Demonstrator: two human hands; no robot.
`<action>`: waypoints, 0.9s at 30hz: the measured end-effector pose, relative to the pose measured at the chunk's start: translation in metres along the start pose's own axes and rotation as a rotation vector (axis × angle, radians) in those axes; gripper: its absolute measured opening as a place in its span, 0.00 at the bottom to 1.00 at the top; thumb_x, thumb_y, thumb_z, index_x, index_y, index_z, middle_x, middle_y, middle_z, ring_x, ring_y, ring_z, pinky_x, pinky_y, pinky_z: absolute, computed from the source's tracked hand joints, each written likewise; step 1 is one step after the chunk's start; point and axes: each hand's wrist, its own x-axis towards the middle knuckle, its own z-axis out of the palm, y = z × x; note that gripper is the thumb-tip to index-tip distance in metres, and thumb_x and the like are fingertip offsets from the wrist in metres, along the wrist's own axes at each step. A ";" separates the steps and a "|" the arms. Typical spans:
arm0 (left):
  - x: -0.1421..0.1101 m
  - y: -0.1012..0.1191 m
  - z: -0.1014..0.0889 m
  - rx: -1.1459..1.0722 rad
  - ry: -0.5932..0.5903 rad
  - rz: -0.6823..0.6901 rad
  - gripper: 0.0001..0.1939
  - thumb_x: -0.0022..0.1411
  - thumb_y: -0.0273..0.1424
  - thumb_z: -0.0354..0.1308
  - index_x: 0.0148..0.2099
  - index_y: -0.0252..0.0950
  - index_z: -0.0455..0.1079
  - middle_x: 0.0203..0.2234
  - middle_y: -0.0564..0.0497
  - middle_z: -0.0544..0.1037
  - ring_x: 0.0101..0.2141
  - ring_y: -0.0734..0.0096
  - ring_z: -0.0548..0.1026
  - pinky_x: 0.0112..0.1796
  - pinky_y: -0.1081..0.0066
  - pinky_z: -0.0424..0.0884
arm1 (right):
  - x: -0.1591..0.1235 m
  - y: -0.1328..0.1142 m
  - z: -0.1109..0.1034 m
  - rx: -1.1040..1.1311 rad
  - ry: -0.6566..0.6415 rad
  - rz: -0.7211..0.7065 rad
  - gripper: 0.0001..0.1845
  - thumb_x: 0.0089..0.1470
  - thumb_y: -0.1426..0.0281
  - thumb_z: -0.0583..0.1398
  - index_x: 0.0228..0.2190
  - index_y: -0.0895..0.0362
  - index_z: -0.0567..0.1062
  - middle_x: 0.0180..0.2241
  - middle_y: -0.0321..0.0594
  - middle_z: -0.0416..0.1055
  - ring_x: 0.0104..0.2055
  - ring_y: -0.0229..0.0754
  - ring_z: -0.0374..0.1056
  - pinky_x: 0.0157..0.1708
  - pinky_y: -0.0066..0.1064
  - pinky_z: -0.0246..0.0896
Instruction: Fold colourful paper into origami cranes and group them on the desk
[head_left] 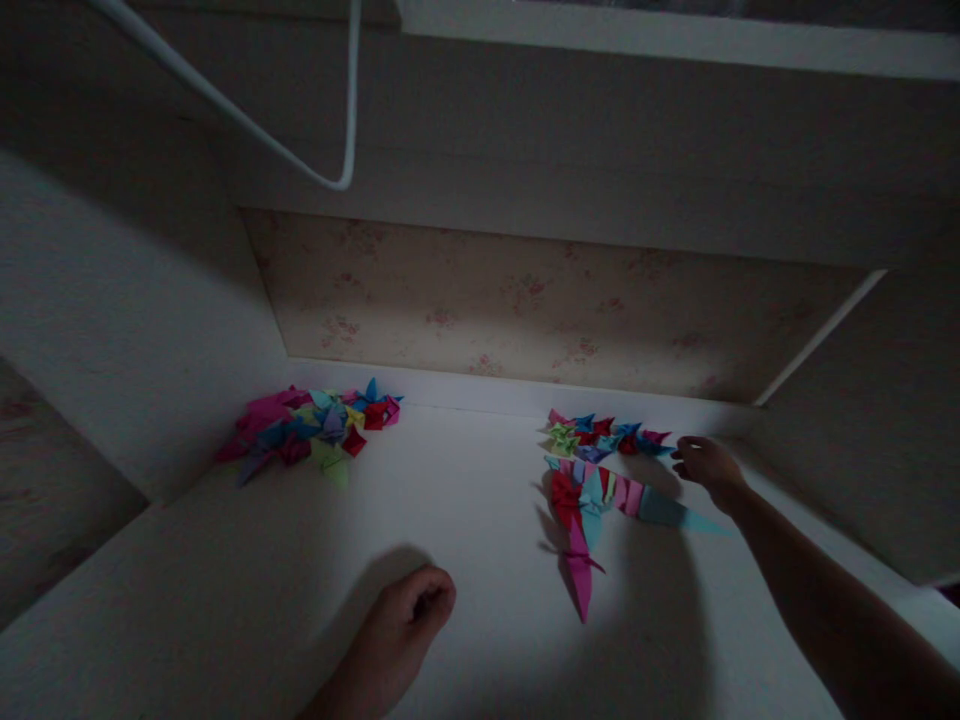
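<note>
Nearest: left hand [405, 625], low and left of centre above a matte white flat surface [450, 490]. Fingers curled round to the thumb in a loose fist, dark hollow in the middle; no object visible in it.

Right of it and a little farther: a magenta pointed folded-paper piece [577, 575], long tip towards the viewer. Behind its far end, a red folded-paper piece [566, 498] and a light-blue folded-paper piece [592, 508] lie side by side. A row of small pink folded-paper pieces [628, 495] and other colours runs rightward from there, ending at a long, pale-teal tapering paper piece [667, 509].

Beyond this row: a multicoloured folded-paper cluster [606, 440], mainly green, red and blue. Right hand [709, 468] is at the cluster's right end, fingers partly bent, fingertips beside a blue paper tip [658, 448]; contact or grip cannot be told.

Well apart on the left, a larger heap of folded paper [322, 425], magenta, blue, red and green, near the left panel [127, 290].

Farthest: plain white baseboard [480, 392], then cream floral-patterned wallpaper [450, 285]. Upper left, a bent white rod [351, 100].
</note>
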 end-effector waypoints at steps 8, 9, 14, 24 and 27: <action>-0.003 -0.006 -0.002 -0.041 0.015 0.078 0.13 0.61 0.39 0.51 0.32 0.36 0.71 0.26 0.52 0.73 0.29 0.68 0.69 0.32 0.73 0.63 | -0.103 -0.073 -0.008 0.305 -0.126 0.011 0.19 0.45 0.55 0.62 0.33 0.58 0.74 0.26 0.40 0.70 0.19 0.35 0.61 0.18 0.28 0.57; -0.003 -0.007 -0.002 -0.049 0.017 0.087 0.13 0.61 0.39 0.52 0.32 0.36 0.71 0.26 0.52 0.73 0.29 0.68 0.69 0.31 0.73 0.63 | -0.127 -0.085 -0.007 0.326 -0.154 -0.029 0.20 0.45 0.54 0.63 0.32 0.57 0.74 0.24 0.38 0.69 0.19 0.34 0.60 0.17 0.27 0.54; -0.003 -0.011 0.000 -0.090 0.032 0.136 0.12 0.60 0.37 0.52 0.32 0.35 0.72 0.25 0.52 0.74 0.29 0.69 0.70 0.32 0.73 0.64 | -0.254 -0.123 0.015 0.394 -0.442 -0.108 0.20 0.49 0.53 0.62 0.35 0.58 0.75 0.21 0.34 0.67 0.21 0.35 0.60 0.21 0.27 0.56; -0.010 -0.010 -0.004 -0.115 0.047 0.118 0.13 0.57 0.38 0.54 0.35 0.34 0.73 0.22 0.53 0.74 0.26 0.70 0.70 0.28 0.72 0.64 | -0.377 -0.112 0.097 0.420 -0.661 -0.105 0.16 0.54 0.57 0.58 0.31 0.55 0.78 0.20 0.34 0.67 0.22 0.38 0.60 0.22 0.28 0.51; -0.009 -0.010 -0.003 -0.130 0.031 0.118 0.12 0.57 0.37 0.54 0.34 0.33 0.73 0.22 0.53 0.73 0.25 0.71 0.69 0.27 0.73 0.63 | -0.377 -0.109 0.094 0.377 -0.681 -0.125 0.17 0.55 0.56 0.57 0.32 0.54 0.78 0.19 0.33 0.66 0.22 0.39 0.59 0.22 0.28 0.50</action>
